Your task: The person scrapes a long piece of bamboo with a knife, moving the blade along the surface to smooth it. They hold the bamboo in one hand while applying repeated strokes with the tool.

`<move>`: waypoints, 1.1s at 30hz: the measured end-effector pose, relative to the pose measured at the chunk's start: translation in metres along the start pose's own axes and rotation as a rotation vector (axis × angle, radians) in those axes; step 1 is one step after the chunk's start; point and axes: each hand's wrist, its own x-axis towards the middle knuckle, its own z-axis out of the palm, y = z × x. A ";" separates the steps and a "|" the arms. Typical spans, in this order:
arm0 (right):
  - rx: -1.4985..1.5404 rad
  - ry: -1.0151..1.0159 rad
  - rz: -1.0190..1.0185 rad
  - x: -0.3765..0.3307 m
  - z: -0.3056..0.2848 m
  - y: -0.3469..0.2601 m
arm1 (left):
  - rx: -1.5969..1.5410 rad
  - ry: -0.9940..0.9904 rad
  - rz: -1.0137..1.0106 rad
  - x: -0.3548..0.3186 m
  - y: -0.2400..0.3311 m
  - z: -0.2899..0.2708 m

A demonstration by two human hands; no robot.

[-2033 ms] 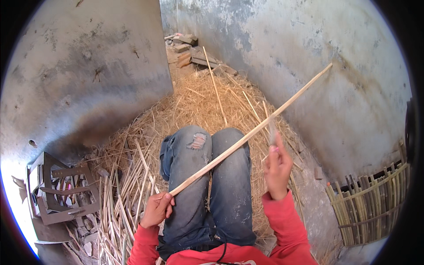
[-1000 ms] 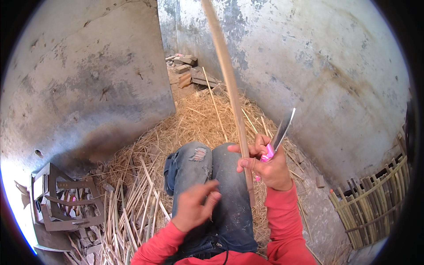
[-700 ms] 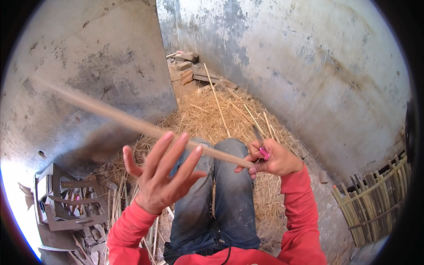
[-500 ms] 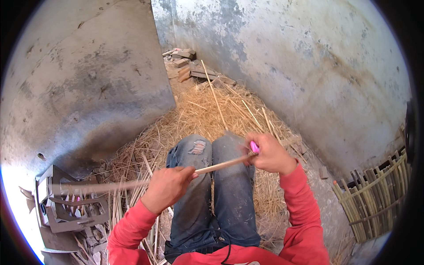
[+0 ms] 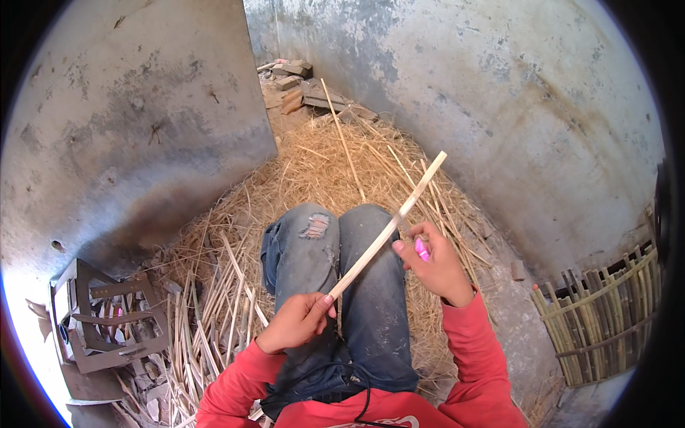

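Left hand [image 5: 296, 321] is closed around the lower end of a pale bamboo strip [image 5: 389, 227] that slants up across the jeans-clad knees [image 5: 335, 264]. Right hand [image 5: 437, 262], just right of the strip's middle, grips a pink-handled knife [image 5: 422, 248] against it. Straw pile [image 5: 335, 171] lies beyond the knees.

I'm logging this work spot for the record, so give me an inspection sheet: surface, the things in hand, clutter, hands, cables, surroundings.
Surface: floor covered in straw-like shavings; person sits with jeans-clad knees raised.
Things in hand: long pale cane strip, slanting up to the right; pink-handled tool, blade hidden.
Clutter: loose cane strips at left; grey metal frame; bricks and scraps in the corner.
Hands: left hand grips the strip's lower end; right hand holds the tool against the strip.
Cables: black cord at the waist.
Surroundings: stained plaster walls; woven cane panel at right.
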 end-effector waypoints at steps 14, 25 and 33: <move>-0.143 0.079 -0.238 -0.035 0.035 0.022 | -0.024 -0.044 -0.089 0.004 -0.002 0.006; -0.392 0.118 -0.395 -0.002 0.049 0.064 | -0.052 0.002 -0.049 0.007 -0.021 0.027; -0.430 0.116 -0.416 0.013 0.052 0.068 | 0.030 0.034 -0.012 0.002 -0.029 0.027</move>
